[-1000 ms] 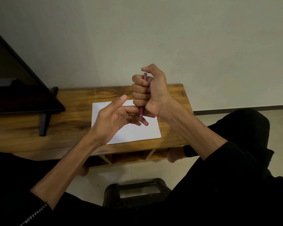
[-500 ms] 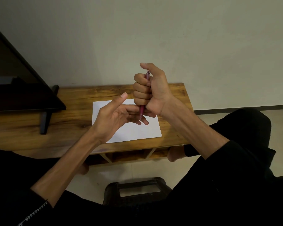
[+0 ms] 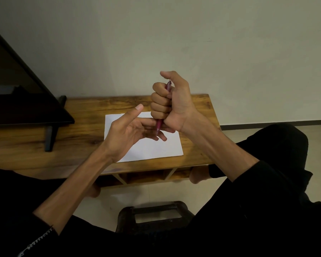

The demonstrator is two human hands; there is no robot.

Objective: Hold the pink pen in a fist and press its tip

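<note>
Pink pen (image 3: 159, 125) stands near upright inside the right hand (image 3: 171, 102), fist wrapped round the barrel, thumb raised over the top end, which pokes out by the thumb; tip sticks out below the fist. Left hand (image 3: 130, 132) sits just left, fingers loosely spread, holding nothing, fingertips (image 3: 162, 137) touching or almost touching the pen tip, thumb pointing up. Both hover above the white paper sheet (image 3: 146, 145) lying on the wooden table (image 3: 82, 127), dark monitor (image 3: 17, 93) far left.
</note>
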